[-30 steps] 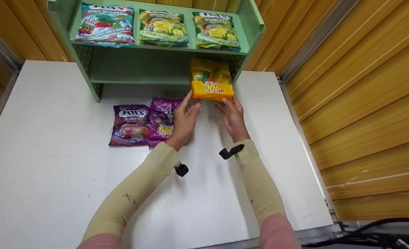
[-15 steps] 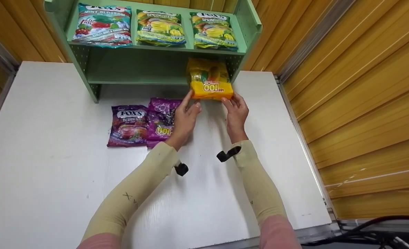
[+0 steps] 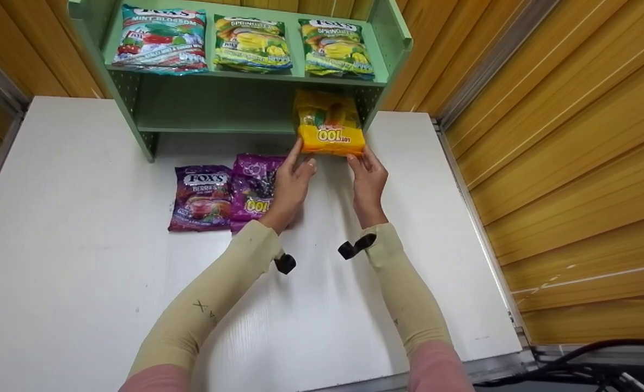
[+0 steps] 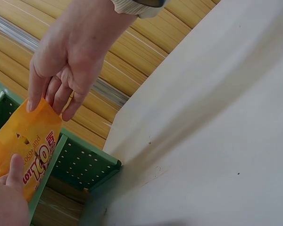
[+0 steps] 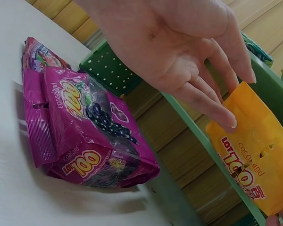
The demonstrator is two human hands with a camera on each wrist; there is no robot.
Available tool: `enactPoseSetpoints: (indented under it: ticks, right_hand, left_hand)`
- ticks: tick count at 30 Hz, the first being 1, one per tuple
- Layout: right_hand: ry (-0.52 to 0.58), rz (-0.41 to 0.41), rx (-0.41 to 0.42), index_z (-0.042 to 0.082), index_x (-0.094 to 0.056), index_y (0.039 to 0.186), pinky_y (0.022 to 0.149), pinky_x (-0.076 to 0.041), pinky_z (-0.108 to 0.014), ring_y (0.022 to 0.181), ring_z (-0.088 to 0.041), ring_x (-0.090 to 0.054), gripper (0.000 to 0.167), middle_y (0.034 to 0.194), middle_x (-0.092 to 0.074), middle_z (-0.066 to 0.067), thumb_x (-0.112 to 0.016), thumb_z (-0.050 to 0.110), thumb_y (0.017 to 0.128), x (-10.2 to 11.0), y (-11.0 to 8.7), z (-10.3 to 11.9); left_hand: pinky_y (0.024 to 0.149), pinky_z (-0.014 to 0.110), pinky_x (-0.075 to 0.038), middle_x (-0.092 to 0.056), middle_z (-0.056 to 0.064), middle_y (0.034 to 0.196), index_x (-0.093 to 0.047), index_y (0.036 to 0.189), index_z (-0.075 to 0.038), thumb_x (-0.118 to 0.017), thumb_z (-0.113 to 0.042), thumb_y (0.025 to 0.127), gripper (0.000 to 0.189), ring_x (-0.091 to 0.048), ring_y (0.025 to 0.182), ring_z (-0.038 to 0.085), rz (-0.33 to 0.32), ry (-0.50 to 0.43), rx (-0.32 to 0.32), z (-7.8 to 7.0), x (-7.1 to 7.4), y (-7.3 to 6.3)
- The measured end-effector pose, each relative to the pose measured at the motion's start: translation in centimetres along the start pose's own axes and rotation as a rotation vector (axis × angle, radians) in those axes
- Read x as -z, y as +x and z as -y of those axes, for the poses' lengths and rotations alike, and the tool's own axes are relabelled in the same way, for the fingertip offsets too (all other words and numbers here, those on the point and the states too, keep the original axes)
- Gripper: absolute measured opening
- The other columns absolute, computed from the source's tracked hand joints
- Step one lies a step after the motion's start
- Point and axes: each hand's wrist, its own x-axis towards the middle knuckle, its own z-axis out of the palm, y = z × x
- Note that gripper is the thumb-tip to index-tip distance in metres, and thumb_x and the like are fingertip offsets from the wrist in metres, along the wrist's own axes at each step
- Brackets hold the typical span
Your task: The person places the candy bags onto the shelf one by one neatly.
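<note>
A yellow bag of candy (image 3: 330, 130) marked "LOT 100" sits at the right end of the green rack's lower shelf, its lettering upside down in the head view. My left hand (image 3: 290, 185) touches the bag's near left corner with a straight index finger. Its thumb stands slightly apart, just below the front edge. At the near right corner my right hand (image 3: 369, 182) pinches the bag between thumb and fingers. In the right wrist view, the left hand (image 5: 179, 61) reaches the bag's corner. The left wrist view shows the right hand (image 4: 70, 61) on the opposite corner.
Purple candy bags, one FOX'S Berries (image 3: 202, 198) and one Lot 100 grape (image 5: 92, 127), lie on the white table (image 3: 82, 261). FOX'S bags, one mint (image 3: 161, 41) and two spring (image 3: 252, 43), fill the rack's top shelf (image 3: 210, 68). A wood-panelled wall (image 3: 572, 179) stands at right.
The bag has shifted slightly with both hands still at its near corners. The right hand's fingers have drawn in around the right corner. The other candy bags have not moved.
</note>
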Motion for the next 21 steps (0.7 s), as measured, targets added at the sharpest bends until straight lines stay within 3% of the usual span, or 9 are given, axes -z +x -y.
enactPoseSetpoints:
  ticks: [6, 13, 21]
  right_hand:
    - [-0.029, 0.026, -0.013, 0.008, -0.042, 0.145, 0.105, -0.046, -0.026, 0.132, -0.014, -0.051, 0.058, 0.148, -0.048, -0.007, -0.065, 0.013, 0.092, -0.4, 0.4, 0.2]
    - [-0.055, 0.072, -0.048, 0.01, -0.035, 0.149, 0.107, -0.043, -0.025, 0.135, -0.011, -0.047, 0.063, 0.152, -0.043, -0.003, -0.063, 0.015, 0.094, -0.7, 0.8, 0.5]
    - [-0.079, 0.095, -0.057, 0.01, -0.033, 0.15, 0.108, -0.043, -0.024, 0.134, -0.011, -0.048, 0.063, 0.151, -0.044, -0.003, -0.061, 0.017, 0.095, -1.4, -0.1, 2.4]
  left_hand:
    - [0.111, 0.03, -0.041, -0.021, -0.011, 0.161, -0.02, 0.15, -0.046, -0.054, -0.035, 0.098, 0.063, -0.042, 0.14, 0.015, 0.012, 0.019, 0.037, -0.4, 0.1, 0.2]
    - [0.113, 0.029, -0.038, -0.014, -0.012, 0.163, -0.016, 0.154, -0.037, -0.052, -0.031, 0.1, 0.065, -0.034, 0.144, 0.021, 0.046, 0.019, -0.01, -0.6, 0.3, 1.0]
    - [0.112, 0.026, -0.038, -0.009, -0.012, 0.163, -0.01, 0.155, -0.035, -0.051, -0.025, 0.101, 0.069, -0.036, 0.143, 0.013, 0.085, 0.006, 0.013, -0.9, 0.3, 2.0]
